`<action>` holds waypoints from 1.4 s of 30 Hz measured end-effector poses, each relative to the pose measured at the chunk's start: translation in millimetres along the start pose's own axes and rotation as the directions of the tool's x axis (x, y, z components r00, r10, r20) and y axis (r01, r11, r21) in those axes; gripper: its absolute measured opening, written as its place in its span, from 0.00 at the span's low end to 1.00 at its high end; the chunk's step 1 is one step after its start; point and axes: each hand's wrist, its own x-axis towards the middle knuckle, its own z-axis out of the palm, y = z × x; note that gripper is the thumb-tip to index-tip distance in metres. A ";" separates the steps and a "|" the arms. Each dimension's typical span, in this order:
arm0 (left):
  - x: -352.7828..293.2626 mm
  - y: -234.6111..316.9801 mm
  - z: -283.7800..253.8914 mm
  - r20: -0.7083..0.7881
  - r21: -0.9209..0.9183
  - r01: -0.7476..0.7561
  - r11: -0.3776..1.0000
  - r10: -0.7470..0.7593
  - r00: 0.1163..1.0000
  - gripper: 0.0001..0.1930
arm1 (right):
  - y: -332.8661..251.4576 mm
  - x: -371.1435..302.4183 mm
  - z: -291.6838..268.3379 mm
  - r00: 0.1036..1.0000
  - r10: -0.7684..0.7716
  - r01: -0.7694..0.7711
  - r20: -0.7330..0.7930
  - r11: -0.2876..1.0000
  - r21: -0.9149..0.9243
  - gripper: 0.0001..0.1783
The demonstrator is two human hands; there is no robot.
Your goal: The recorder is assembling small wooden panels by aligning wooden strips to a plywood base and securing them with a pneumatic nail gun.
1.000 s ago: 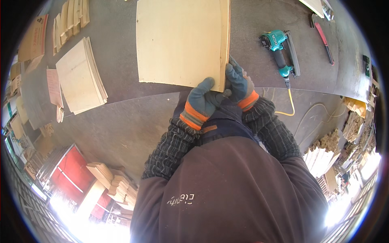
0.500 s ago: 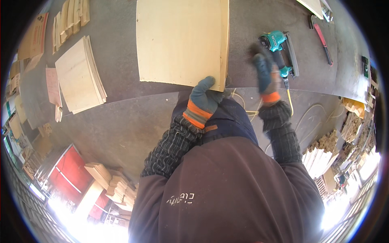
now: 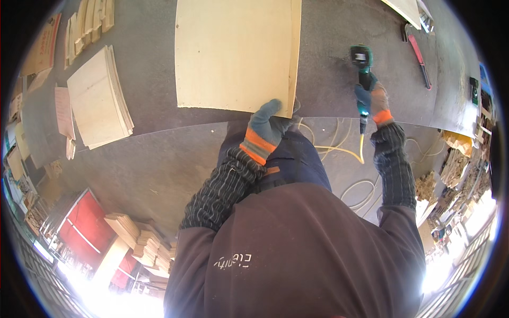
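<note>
A large pale wooden panel lies on the dark tabletop, its near edge at the table's front; a narrow wooden strip runs along its right side. At the panel's near right corner, my left hand, in a blue and orange work glove, grips it with the thumb on top and the fingers out of sight beneath. To the right, my gloved right hand is wrapped round the handle of a teal and black nail gun, which stands upright off its side. A yellow air hose hangs from the tool's lower end.
Several thin boards lie stacked on the left, with wooden strips beyond them. A red-handled hammer-like tool rests at the right. Hose loops trail below the table edge. Behind on the left are stacked wood pieces.
My right hand has closed round the nail gun's handle and turned the tool upright from lying on its side. My left hand stays at the panel's corner.
</note>
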 end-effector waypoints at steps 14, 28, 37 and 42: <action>20.6 -19.3 -32.7 -0.060 -0.033 -0.029 0.999 0.027 0.998 0.22 | -162.2 -138.7 37.7 0.882 0.040 -0.194 0.470 0.939 0.285 0.25; 25.7 -27.2 -28.1 -0.258 -0.030 -0.103 0.994 0.092 0.962 0.21 | -148.9 -129.3 52.0 0.876 0.047 -0.179 0.480 0.956 0.234 0.21; 29.8 -27.0 -36.4 -0.227 0.028 -0.069 0.997 0.073 0.971 0.24 | -144.3 -118.9 53.8 0.881 0.007 -0.120 0.473 0.970 0.209 0.23; 28.1 -23.0 -38.4 -0.090 -0.001 -0.037 0.999 0.036 0.995 0.24 | -114.6 -112.9 39.9 0.960 -0.003 -0.074 0.280 0.962 0.263 0.19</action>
